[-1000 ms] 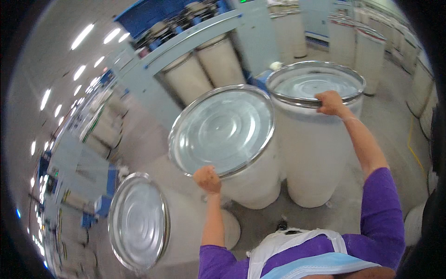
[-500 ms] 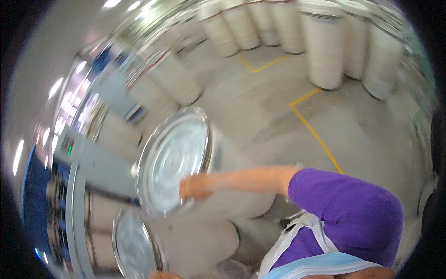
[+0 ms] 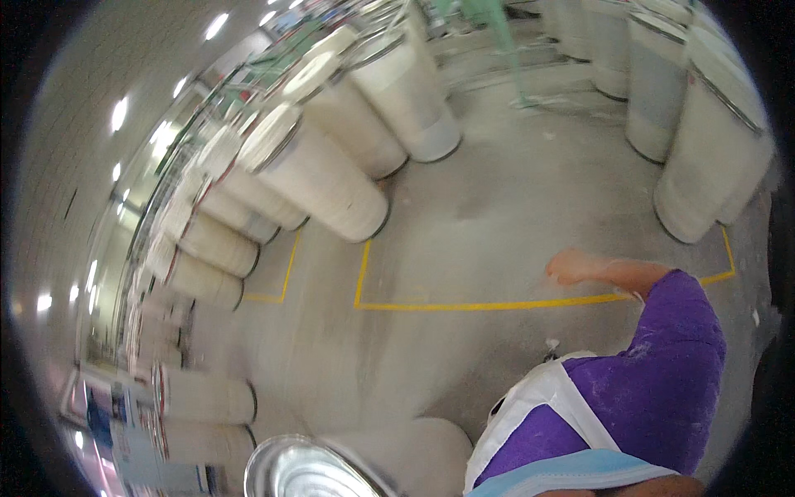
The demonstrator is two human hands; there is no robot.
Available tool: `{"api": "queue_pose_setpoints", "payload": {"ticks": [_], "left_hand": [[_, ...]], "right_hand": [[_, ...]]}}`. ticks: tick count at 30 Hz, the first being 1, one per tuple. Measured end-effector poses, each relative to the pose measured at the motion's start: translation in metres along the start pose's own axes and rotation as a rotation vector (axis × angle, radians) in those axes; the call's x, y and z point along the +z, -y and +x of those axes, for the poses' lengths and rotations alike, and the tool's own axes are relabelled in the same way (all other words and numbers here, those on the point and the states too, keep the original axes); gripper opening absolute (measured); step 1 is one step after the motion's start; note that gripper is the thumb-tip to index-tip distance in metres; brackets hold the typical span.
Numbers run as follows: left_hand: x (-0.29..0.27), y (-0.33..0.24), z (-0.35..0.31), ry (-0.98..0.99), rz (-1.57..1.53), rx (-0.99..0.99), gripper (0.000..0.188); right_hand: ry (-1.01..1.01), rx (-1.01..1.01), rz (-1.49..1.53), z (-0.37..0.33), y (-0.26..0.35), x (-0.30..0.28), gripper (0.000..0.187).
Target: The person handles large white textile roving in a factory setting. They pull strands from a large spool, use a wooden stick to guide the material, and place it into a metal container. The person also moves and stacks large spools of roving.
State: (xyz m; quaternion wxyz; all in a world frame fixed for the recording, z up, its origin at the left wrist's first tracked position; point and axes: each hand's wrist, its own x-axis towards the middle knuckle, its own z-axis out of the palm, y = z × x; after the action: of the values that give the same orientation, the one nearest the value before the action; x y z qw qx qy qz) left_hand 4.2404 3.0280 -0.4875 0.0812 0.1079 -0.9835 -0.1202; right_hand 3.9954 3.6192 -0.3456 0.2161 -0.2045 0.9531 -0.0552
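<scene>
My right hand (image 3: 567, 267) hangs over the grey floor, its fingers loosely curled and somewhat blurred. Nothing shows in it, and it touches nothing that I can see. The bent arm wears a purple sleeve (image 3: 675, 348). My left hand is out of view. At the lower edge, left of my body, stands a tall pale cylindrical can (image 3: 431, 451). A shiny round metal plate (image 3: 306, 474) with ring-shaped ridges fills its top, inside the rim. The lower part of this plate is cut off by the picture's edge.
Tall cream cans (image 3: 327, 182), some heaped with white fibre, stand in rows ahead and left. More cans (image 3: 712, 157) stand at the far right. Yellow lines (image 3: 480, 306) mark the floor (image 3: 497, 207). A green metal frame (image 3: 505, 50) stands at the back.
The view has swung right, toward the rows of fibre-filled cans. My right hand has left the metal-topped can's rim. The metal-topped cans shifted down and left; my left hand went out of view.
</scene>
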Motion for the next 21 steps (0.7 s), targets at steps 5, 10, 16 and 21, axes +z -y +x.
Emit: {"api": "queue_pose_setpoints", "payload": {"ticks": [5,10,16,21], "left_hand": [[0.090,-0.069,0.061,0.670,-0.177,0.037,0.030],[0.145,-0.107,0.133,0.892,-0.237,0.094,0.032],[0.212,-0.176,0.264,0.904,-0.331,0.308,0.036],[0.267,-0.246,0.367,1.021,-0.442,0.151,0.037]], "right_hand": [[-0.498,0.233,0.683,-0.066,-0.071,-0.051,0.025],[-0.685,-0.111,1.094,-0.064,-0.049,-0.142,0.018],[-0.619,-1.270,0.599,-0.137,-0.044,-0.289,0.024],[-0.765,-1.158,0.410,-0.125,-0.021,-0.339,0.044]]}}
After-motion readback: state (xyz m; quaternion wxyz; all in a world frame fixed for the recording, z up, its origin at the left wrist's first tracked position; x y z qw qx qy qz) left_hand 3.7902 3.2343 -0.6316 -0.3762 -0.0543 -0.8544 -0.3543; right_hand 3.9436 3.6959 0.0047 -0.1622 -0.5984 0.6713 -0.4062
